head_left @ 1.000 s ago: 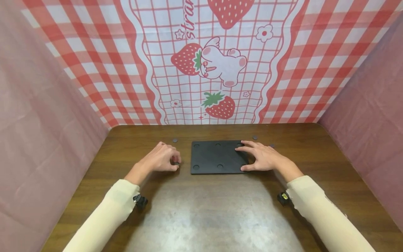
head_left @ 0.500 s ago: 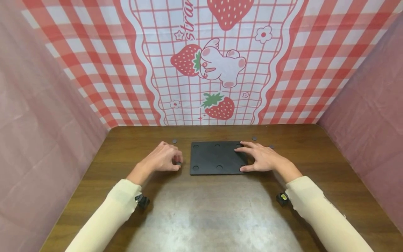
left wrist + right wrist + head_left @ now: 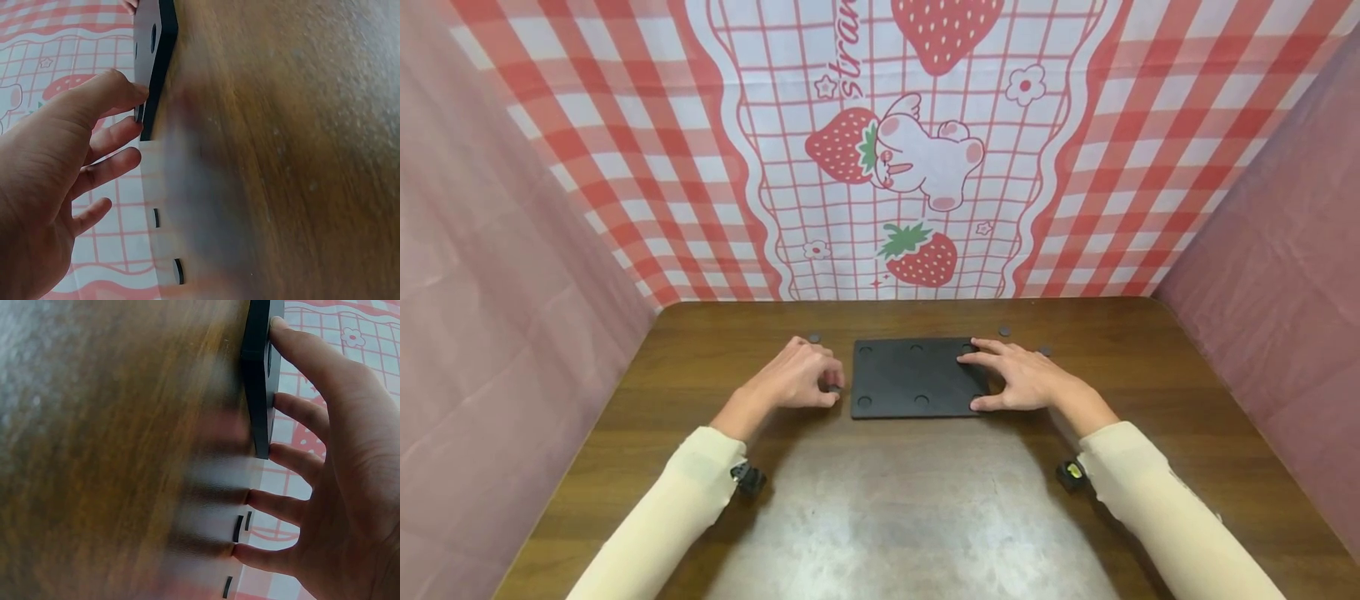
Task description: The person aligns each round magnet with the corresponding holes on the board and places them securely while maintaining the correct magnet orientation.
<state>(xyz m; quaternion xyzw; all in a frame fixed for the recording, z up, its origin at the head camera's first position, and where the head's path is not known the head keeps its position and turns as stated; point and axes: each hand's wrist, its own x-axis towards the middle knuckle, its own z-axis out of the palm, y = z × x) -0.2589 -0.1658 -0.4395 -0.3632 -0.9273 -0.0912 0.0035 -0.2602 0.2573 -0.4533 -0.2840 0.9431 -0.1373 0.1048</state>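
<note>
A flat black rectangular board [image 3: 910, 377] with round recesses near its long edges lies on the table. Just off its left end, my left hand [image 3: 801, 375] pinches a small dark disc [image 3: 138, 113] between thumb and index finger, the other fingers loosely bent. In the left wrist view the disc overlaps the board's edge. My right hand [image 3: 1021, 377] rests spread over the board's right end. Its thumb and two fingers touch the top face in the right wrist view, while the other two fingertips reach down to the table beyond the board.
One loose dark disc [image 3: 814, 338] lies behind my left hand. Farther right, another disc [image 3: 1004, 331] lies behind the board and a third disc [image 3: 1044, 352] sits behind my right hand. A strawberry-patterned cloth [image 3: 917, 167] hangs at the table's [image 3: 880, 500] back edge, with pink curtains [image 3: 1277, 208] at both sides.
My left hand has shifted right with the disc, closing much of the gap to the board's left end. The right hand and the board have stayed in place.
</note>
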